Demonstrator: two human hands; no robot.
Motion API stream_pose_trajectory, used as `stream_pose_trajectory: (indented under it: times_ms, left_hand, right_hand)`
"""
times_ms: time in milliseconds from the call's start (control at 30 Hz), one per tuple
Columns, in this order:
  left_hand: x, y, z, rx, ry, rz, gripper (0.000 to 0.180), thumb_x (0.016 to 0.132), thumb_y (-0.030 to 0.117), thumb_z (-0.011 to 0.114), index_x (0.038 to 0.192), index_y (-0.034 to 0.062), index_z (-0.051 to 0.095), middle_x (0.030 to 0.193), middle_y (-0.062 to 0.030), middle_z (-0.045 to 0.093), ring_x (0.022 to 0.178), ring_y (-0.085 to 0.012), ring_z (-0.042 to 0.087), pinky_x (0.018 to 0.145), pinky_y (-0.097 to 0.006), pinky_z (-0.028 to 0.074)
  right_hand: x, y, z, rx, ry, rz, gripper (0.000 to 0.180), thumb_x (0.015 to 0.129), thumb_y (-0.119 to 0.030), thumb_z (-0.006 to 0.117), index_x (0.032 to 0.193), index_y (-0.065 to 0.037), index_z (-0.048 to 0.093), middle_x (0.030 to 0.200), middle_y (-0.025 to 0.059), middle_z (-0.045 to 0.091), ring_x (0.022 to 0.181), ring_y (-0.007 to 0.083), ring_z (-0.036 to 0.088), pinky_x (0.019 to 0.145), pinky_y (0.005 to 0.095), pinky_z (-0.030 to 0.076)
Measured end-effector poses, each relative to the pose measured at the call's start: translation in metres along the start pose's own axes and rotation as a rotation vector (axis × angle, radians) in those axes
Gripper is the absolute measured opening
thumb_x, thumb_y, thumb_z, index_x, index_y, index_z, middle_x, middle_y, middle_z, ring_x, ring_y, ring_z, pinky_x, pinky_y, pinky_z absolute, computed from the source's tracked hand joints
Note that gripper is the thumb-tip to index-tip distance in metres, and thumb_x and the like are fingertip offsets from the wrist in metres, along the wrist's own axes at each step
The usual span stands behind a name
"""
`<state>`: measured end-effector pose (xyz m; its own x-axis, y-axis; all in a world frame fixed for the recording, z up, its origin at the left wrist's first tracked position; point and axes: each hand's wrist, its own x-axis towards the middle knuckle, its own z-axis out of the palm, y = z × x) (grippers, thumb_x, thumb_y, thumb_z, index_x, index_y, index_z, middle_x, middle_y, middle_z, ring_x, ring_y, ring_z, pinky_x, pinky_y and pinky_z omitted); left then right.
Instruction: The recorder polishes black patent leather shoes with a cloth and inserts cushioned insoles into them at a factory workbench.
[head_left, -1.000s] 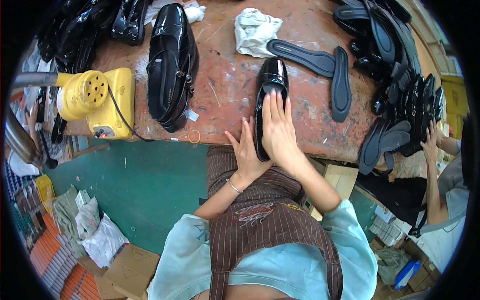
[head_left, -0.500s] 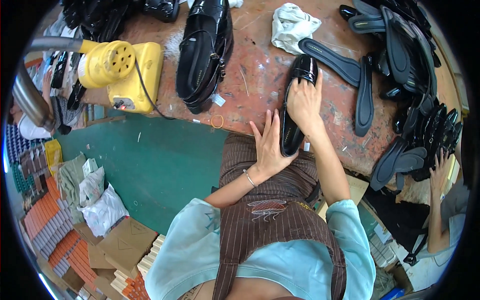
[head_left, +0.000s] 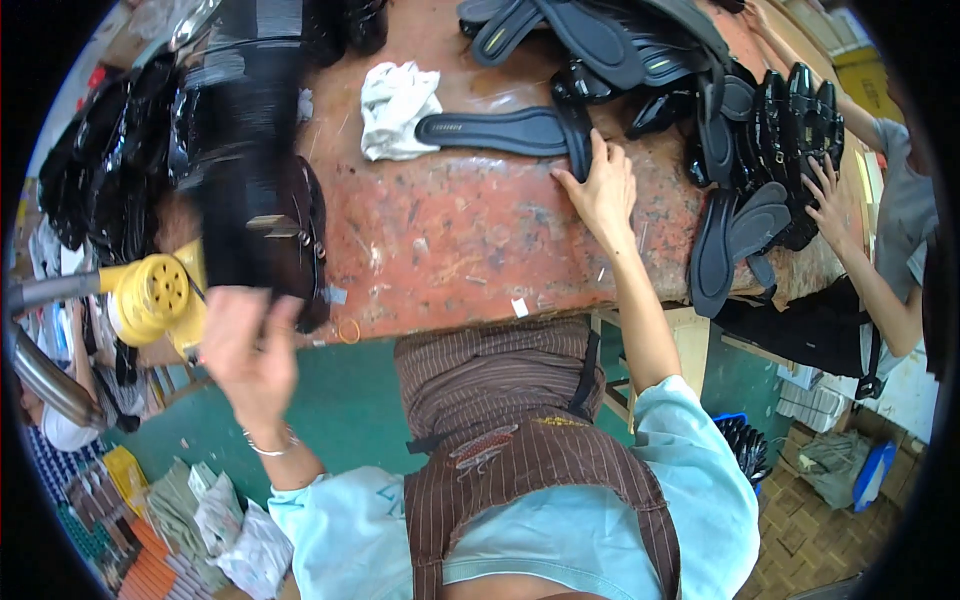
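Note:
My left hand [head_left: 250, 350], smeared by motion, grips the heel end of a black shoe [head_left: 238, 210] at the left. The shoe is also blurred and passes over other black strapped shoes [head_left: 312, 250] at the table's edge. My right hand [head_left: 605, 195] reaches to the middle of the table. Its thumb and fingers close on either side of the near end of a dark insole [head_left: 576, 130]. Another dark insole [head_left: 490, 131] lies crosswise, its right end against the first and its left end by a crumpled white cloth [head_left: 395, 110].
A yellow machine [head_left: 155, 295] with a hose stands at the left. Black shoes [head_left: 120, 160] pile up behind it. More insoles [head_left: 710, 255] and glossy shoes [head_left: 800, 120] crowd the right side, where a co-worker's hand [head_left: 828, 200] touches them. A rubber band [head_left: 349, 331] lies near the front edge.
My left hand has carried the shoe left, over the strapped shoes. My right hand has come out of that shoe and taken hold of an insole. The view has shifted rightward.

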<state>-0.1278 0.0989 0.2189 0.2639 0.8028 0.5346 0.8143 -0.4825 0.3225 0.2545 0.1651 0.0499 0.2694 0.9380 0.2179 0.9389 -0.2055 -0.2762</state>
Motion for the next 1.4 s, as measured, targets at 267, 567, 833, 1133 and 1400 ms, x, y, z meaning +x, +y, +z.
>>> stream_pose_trajectory:
  times_ms: [267,567,833,1133,1400]
  left_hand:
    - [-0.074,-0.089,0.030,0.337,-0.437,-0.270,0.074,0.082,0.043,0.074,0.126,-0.0126,0.054,0.102,-0.0252,0.066,0.096,-0.0424,0.061,0.093,-0.049,0.044]
    - [0.002,-0.017,0.058,0.604,0.170,-0.259,0.042,0.083,0.023,0.076,0.116,0.0011,0.063,0.107,-0.0152,0.064,0.102,-0.0320,0.059,0.092,-0.042,0.045]
    - [0.147,0.061,0.276,-0.309,-0.323,0.376,0.051,0.074,-0.010,0.054,0.124,-0.0034,0.052,0.132,-0.0222,0.051,0.125,-0.0380,0.050,0.102,-0.045,0.046]
    - [0.271,0.108,0.298,-0.031,-0.735,0.426,0.072,0.057,0.025,0.087,0.119,-0.0022,0.062,0.100,-0.0160,0.069,0.101,-0.0348,0.063,0.096,-0.038,0.047]
    - [0.246,0.143,0.138,-1.379,-0.433,0.026,0.028,0.082,0.021,0.082,0.101,0.0039,0.071,0.073,0.0038,0.062,0.066,-0.0030,0.060,0.056,-0.020,0.047]
  right_hand:
    - [0.007,0.014,-0.044,1.121,-0.409,0.441,0.061,0.077,-0.020,0.067,0.132,0.002,0.053,0.111,0.0182,0.064,0.101,0.0265,0.063,0.090,0.0371,0.049]
    - [-0.021,0.060,-0.076,2.112,-0.360,0.554,0.054,0.075,-0.003,0.053,0.128,0.010,0.050,0.112,0.0184,0.062,0.096,0.0270,0.065,0.096,0.0459,0.054]
    - [-0.062,0.059,-0.079,2.151,-0.358,0.626,0.060,0.096,-0.018,0.050,0.146,0.007,0.030,0.120,0.0170,0.058,0.103,0.0258,0.063,0.101,0.0427,0.050]
    - [-0.096,0.075,-0.091,2.092,-0.193,0.689,0.047,0.102,-0.030,0.045,0.133,0.005,0.049,0.118,0.0173,0.064,0.100,0.0265,0.067,0.092,0.0394,0.055]
    - [-0.092,0.083,-0.095,2.229,-0.257,0.664,0.055,0.105,-0.042,0.035,0.133,0.003,0.049,0.119,0.0196,0.063,0.098,0.0270,0.068,0.084,0.0369,0.058]
